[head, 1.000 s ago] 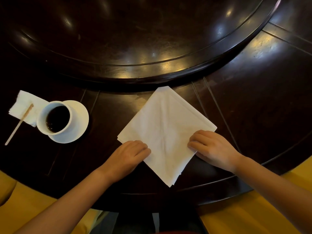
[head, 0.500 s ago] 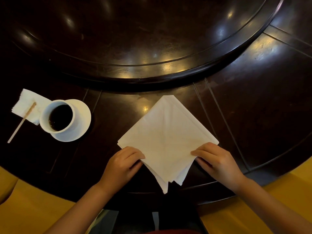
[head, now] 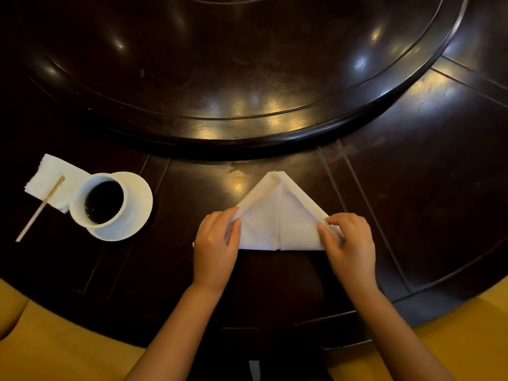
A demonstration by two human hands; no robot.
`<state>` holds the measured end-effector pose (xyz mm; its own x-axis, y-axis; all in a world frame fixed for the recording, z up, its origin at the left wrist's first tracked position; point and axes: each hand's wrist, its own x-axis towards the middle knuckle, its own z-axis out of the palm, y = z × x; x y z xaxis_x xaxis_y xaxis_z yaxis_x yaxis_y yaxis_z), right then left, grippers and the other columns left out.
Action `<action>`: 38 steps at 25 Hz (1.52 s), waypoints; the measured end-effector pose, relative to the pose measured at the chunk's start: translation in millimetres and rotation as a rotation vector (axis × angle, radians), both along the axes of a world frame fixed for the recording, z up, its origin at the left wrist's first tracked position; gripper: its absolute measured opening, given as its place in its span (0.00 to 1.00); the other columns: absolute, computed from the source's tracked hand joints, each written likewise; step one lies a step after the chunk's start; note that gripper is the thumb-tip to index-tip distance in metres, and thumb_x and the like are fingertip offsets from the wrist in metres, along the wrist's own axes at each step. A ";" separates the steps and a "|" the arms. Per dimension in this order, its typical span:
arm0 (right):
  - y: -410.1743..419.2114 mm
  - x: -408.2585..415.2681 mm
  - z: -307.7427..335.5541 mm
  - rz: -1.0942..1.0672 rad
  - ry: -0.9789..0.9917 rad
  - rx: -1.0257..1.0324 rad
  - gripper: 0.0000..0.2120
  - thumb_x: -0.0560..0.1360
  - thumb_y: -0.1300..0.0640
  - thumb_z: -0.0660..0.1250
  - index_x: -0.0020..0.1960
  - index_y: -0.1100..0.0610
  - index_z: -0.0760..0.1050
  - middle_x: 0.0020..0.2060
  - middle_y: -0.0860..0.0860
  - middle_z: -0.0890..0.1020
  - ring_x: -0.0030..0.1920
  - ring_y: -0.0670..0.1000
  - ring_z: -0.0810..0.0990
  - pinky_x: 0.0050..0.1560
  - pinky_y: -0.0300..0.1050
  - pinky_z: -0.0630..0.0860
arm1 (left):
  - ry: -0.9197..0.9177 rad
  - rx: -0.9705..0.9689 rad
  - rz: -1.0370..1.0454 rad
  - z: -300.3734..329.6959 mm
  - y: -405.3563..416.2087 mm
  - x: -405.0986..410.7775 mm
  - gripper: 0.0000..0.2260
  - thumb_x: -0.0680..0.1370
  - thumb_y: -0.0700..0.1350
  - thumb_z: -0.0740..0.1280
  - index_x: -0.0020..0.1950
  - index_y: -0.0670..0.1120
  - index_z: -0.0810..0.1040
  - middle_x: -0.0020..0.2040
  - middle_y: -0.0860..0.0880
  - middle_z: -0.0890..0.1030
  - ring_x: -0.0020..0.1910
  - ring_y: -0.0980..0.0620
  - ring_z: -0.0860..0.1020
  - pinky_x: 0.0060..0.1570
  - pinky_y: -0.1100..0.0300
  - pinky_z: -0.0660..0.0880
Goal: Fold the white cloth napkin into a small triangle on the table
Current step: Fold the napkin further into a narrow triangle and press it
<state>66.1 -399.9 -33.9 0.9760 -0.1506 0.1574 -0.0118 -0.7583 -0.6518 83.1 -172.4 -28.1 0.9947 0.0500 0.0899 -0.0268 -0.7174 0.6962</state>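
The white cloth napkin (head: 283,215) lies on the dark wooden table (head: 412,202) as a triangle. Its point faces away from me and its long straight edge runs nearest me. A vertical crease runs down its middle. My left hand (head: 215,248) pinches the napkin's left corner between thumb and fingers. My right hand (head: 349,243) pinches the right corner the same way. Both corners are partly hidden under my fingers.
A white cup of dark coffee (head: 100,200) sits on a white saucer (head: 134,215) at the left. Beside it lie a paper napkin (head: 52,180) and a wooden stirrer (head: 41,209). A raised round turntable (head: 247,125) fills the table's far side. Yellow seat cushions (head: 55,347) show below the near edge.
The napkin was a diamond with its lower point hanging toward me. That lower half is now folded up, making a triangle. Both hands have shifted to grip the side corners.
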 end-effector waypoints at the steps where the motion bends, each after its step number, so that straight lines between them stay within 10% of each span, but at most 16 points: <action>1: -0.3 4.3 -4.3 -0.011 0.030 -0.014 0.14 0.73 0.50 0.61 0.45 0.60 0.77 0.42 0.52 0.79 0.46 0.47 0.72 0.44 0.45 0.71 | 0.006 0.017 -0.006 -4.1 -1.6 4.5 0.15 0.78 0.48 0.58 0.56 0.40 0.79 0.46 0.47 0.79 0.47 0.54 0.75 0.46 0.66 0.69; 9: -6.0 23.7 -12.5 0.055 0.073 -0.244 0.14 0.76 0.47 0.57 0.42 0.56 0.74 0.35 0.50 0.77 0.36 0.48 0.72 0.29 0.34 0.61 | -0.032 0.133 0.007 -29.7 -9.2 8.8 0.12 0.79 0.44 0.59 0.54 0.40 0.78 0.47 0.46 0.79 0.48 0.54 0.72 0.46 0.65 0.68; 13: -7.6 26.9 -19.5 0.059 0.038 -0.279 0.12 0.75 0.49 0.60 0.41 0.57 0.75 0.33 0.51 0.78 0.33 0.49 0.74 0.29 0.40 0.67 | -0.088 0.230 0.019 -34.5 -10.4 4.2 0.11 0.77 0.40 0.61 0.59 0.40 0.76 0.51 0.43 0.78 0.54 0.52 0.71 0.51 0.47 0.75; 19: -3.5 27.5 -18.3 0.023 0.044 -0.285 0.09 0.73 0.51 0.65 0.44 0.58 0.76 0.34 0.52 0.79 0.33 0.52 0.76 0.32 0.45 0.71 | -0.092 0.531 -0.452 -16.4 -46.7 33.1 0.26 0.79 0.52 0.50 0.76 0.46 0.55 0.76 0.46 0.57 0.75 0.48 0.51 0.71 0.43 0.43; 23: 8.5 23.2 -11.4 -0.045 0.010 -0.443 0.14 0.75 0.55 0.62 0.59 0.58 0.75 0.51 0.53 0.81 0.53 0.56 0.78 0.53 0.56 0.67 | 0.007 0.624 -0.541 -37.3 -57.9 46.7 0.26 0.79 0.52 0.47 0.76 0.44 0.53 0.77 0.46 0.56 0.76 0.50 0.51 0.71 0.45 0.49; 26: 36.1 14.3 -17.0 0.118 0.088 -0.442 0.23 0.77 0.57 0.53 0.72 0.60 0.61 0.71 0.55 0.67 0.72 0.53 0.59 0.69 0.59 0.52 | -0.005 0.635 -0.546 -38.8 -58.0 44.8 0.25 0.80 0.50 0.47 0.76 0.44 0.53 0.77 0.47 0.54 0.76 0.51 0.51 0.71 0.46 0.50; 38: -19.8 -24.1 -28.1 -0.076 0.386 -0.557 0.29 0.79 0.44 0.41 0.74 0.59 0.48 0.74 0.54 0.54 0.74 0.51 0.48 0.72 0.56 0.40 | 0.038 0.626 -0.539 -38.0 -57.8 46.6 0.25 0.80 0.52 0.44 0.76 0.46 0.50 0.77 0.48 0.56 0.75 0.50 0.53 0.71 0.47 0.49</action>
<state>42.0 -419.7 -62.0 0.9677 -0.2183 -0.1258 -0.2315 -0.9674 -0.1024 129.7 -230.2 -66.1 0.8710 -0.4828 -0.0912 -0.4625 -0.8683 0.1794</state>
